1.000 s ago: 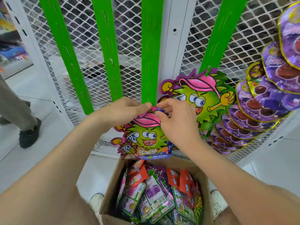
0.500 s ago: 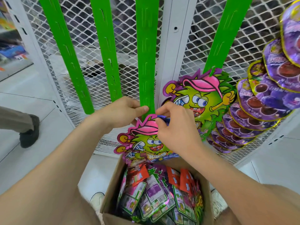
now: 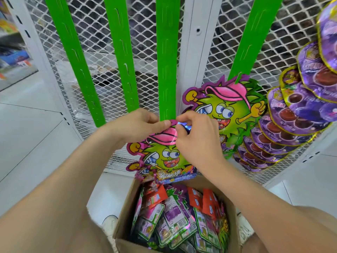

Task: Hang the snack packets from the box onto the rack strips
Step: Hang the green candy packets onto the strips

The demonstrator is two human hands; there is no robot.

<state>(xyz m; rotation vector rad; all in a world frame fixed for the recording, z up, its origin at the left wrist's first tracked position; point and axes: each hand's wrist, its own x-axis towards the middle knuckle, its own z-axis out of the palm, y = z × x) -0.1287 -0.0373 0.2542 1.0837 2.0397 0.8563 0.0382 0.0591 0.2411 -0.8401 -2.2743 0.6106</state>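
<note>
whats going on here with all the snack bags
A person is stocking a rack. Their left hand and right hand both pinch the top of a green cartoon packet at the lower end of a green strip; whether it is hooked yet is unclear. The cardboard box below holds more packets. A matching packet already hangs from the next strip rightward, beside purple packets.

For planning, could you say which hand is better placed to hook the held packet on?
Probably the right hand: its fingertips pinch the packet by its top just under the green strip; the left hand only steadies the edge.
</note>
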